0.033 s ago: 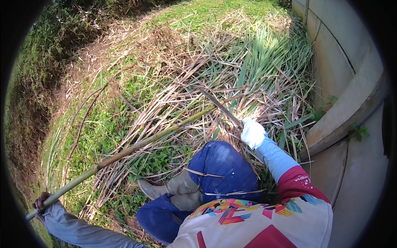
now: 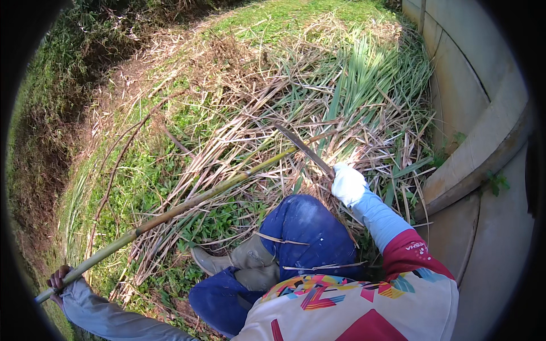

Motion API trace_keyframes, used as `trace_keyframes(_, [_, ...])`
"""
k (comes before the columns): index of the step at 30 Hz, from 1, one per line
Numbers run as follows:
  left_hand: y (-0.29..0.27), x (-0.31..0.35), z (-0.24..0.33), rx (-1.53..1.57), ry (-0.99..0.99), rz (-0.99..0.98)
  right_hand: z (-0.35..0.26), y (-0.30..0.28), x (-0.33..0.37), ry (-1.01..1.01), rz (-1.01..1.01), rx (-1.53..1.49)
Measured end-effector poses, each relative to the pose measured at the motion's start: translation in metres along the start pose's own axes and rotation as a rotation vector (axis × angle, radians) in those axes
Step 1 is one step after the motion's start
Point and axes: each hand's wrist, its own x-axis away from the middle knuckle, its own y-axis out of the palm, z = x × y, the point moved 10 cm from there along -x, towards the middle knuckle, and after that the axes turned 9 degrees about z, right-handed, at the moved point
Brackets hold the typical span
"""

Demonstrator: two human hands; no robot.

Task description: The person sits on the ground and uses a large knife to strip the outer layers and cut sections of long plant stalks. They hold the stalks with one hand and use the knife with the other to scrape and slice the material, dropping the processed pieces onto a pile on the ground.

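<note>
My left hand point(image 2: 57, 281), bare and low at the left edge, is closed around the thick end of a long green cane stalk point(image 2: 187, 204). The stalk runs up and to the right across a heap of dry leaves. My right hand point(image 2: 348, 183) wears a white glove and grips the handle of a long dark blade point(image 2: 304, 148). The blade points up and left, and its middle meets the stalk's far end. My blue-trousered knee point(image 2: 307, 227) and an olive boot point(image 2: 239, 261) are just below the stalk.
A pale concrete wall with a ledge point(image 2: 478, 113) curves along the right side. Dry and green cane leaves point(image 2: 352, 85) are piled against it. Low green weeds point(image 2: 170, 165) and a dark grassy bank point(image 2: 40, 142) lie to the left.
</note>
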Motion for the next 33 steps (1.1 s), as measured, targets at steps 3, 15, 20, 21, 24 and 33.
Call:
trace_keyframes(3, [0.017,0.04,0.003,0.057,0.009,-0.089,-0.043,-0.028,0.02,-0.05,-0.001,-0.053])
trace_keyframes(15, [0.038,0.074,0.022,0.352,-0.066,-0.299,0.123,0.004,-0.058,0.042,-0.206,0.399])
trace_keyframes(20, [0.048,0.088,0.032,0.529,-0.115,-0.398,0.036,-0.014,0.011,0.039,-0.07,-0.127])
trace_keyframes(21, [0.051,0.092,0.032,0.56,-0.103,-0.403,0.007,-0.018,0.021,-0.033,-0.097,-0.164])
trace_keyframes(24, [0.053,0.093,0.034,0.483,-0.063,-0.417,-0.052,-0.043,0.035,-0.278,-0.101,-0.154])
trace_keyframes(33, [0.04,0.072,0.021,0.217,-0.172,-0.582,0.129,0.067,-0.048,0.114,0.038,-0.114])
